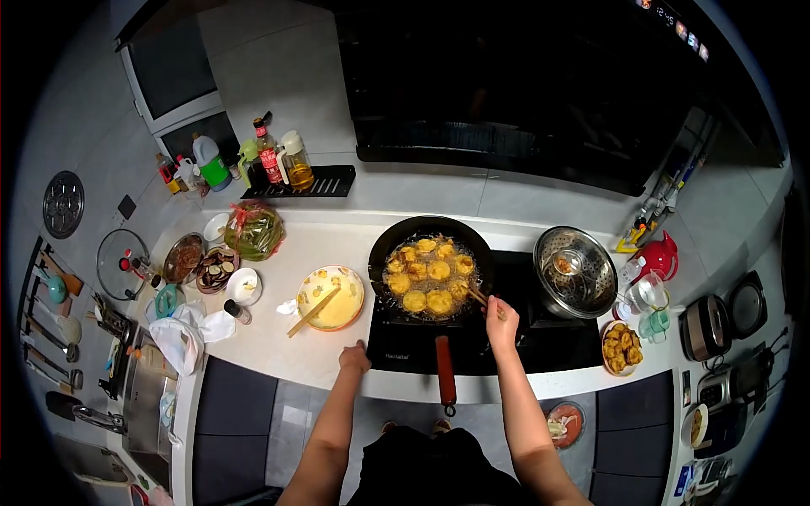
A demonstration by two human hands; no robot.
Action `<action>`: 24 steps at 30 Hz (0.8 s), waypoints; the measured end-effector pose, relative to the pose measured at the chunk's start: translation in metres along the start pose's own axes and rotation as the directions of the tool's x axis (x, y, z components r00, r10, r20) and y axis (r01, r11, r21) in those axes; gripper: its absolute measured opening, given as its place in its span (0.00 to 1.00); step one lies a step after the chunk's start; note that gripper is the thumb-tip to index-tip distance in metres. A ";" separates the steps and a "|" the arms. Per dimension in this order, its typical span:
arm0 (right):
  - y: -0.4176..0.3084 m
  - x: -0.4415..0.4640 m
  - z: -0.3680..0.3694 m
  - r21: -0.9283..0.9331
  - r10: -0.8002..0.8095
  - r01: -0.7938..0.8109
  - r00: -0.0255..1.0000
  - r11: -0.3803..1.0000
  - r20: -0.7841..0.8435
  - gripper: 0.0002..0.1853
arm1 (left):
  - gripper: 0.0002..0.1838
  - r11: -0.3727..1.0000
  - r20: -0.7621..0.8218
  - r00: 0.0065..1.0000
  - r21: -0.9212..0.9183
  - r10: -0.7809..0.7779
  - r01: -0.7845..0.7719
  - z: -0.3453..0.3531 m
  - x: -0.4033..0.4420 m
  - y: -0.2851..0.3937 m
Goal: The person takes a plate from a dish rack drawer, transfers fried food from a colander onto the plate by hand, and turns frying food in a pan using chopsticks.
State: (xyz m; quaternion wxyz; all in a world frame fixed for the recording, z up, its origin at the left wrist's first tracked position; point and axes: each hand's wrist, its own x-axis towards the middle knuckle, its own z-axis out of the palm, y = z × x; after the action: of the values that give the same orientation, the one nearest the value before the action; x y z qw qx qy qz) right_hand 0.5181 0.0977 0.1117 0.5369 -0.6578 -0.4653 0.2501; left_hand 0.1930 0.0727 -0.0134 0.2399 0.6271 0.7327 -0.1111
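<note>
My right hand [501,322] grips chopsticks [477,294], whose tips reach the right side of a black frying pan [481,244]. Several golden-brown pieces [439,270] sit in bubbling oil in that pan. The pan's red handle [445,371] points toward me over the black cooktop [396,346]. My left hand [355,357] rests at the counter's front edge, left of the cooktop, its fingers curled and partly hidden. Beyond it stands a patterned bowl [358,297] of yellow batter, with a wooden utensil [305,320] lying across it.
Right of the pan is a steel colander [595,295]; a plate of fried pieces [622,348] stands near the right edge. On the left are a bag of green vegetables [256,234], a bowl of dark slices [217,270] and a white cloth [181,337]. Bottles [268,154] line a wall shelf.
</note>
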 end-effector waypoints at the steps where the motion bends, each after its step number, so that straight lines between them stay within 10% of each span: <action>1: 0.003 -0.001 -0.001 0.006 -0.012 0.012 1.000 1.000 0.008 0.13 | 0.28 1.000 -0.002 1.000 0.000 -0.001 0.001 -0.001 -0.001 0.000; 14: -0.042 -0.031 -0.006 0.062 -0.141 0.127 0.908 0.990 0.393 0.12 | 0.28 0.998 0.044 0.999 0.057 -0.004 0.002 -0.012 -0.006 0.008; 20: -0.044 -0.031 0.005 -0.139 -0.352 0.431 0.852 0.892 0.387 0.10 | 0.28 0.998 0.057 0.998 0.057 -0.014 0.010 -0.012 -0.005 0.009; 24: -0.030 -0.031 0.011 -0.041 -0.235 0.251 0.944 0.967 0.232 0.12 | 0.28 0.999 0.047 0.999 0.023 -0.024 0.023 -0.012 -0.008 0.007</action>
State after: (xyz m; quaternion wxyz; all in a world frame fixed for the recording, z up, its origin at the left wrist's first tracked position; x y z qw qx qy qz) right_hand 0.4846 0.0757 0.1314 0.4841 -0.5809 -0.6094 0.2384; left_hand 0.1984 0.0726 0.0016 0.2487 0.6181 0.7330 -0.1368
